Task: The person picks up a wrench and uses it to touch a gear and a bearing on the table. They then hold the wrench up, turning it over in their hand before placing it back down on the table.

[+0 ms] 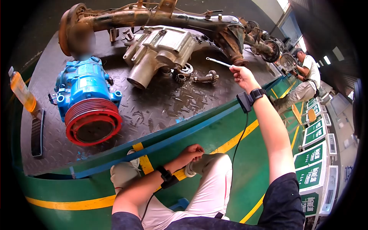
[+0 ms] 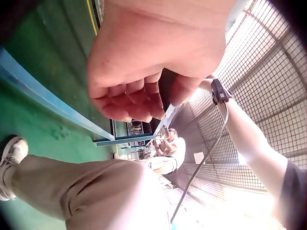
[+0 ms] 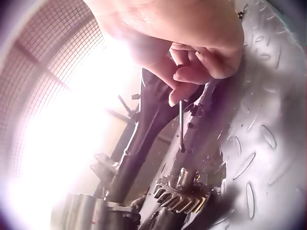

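Observation:
My right hand (image 1: 244, 78) is held out over the near right edge of the metal table and pinches one end of a slim silver wrench (image 1: 218, 62). The wrench's ring end points left, above a short gear shaft (image 1: 207, 77). In the right wrist view the wrench (image 3: 182, 127) hangs from thumb and fingertips, with the toothed gear (image 3: 184, 197) below it. Over my lap, near the knee, my left hand (image 1: 190, 154) holds nothing. Its fingers (image 2: 129, 103) are loosely curled in the left wrist view.
A grey gearbox housing (image 1: 165, 42) stands mid-table, before a long rusty axle (image 1: 153, 18). To the left are a blue compressor (image 1: 84, 76) with a red pulley, a bottle (image 1: 23, 90) and a phone (image 1: 37, 136). Another person (image 1: 306, 71) works at the far right.

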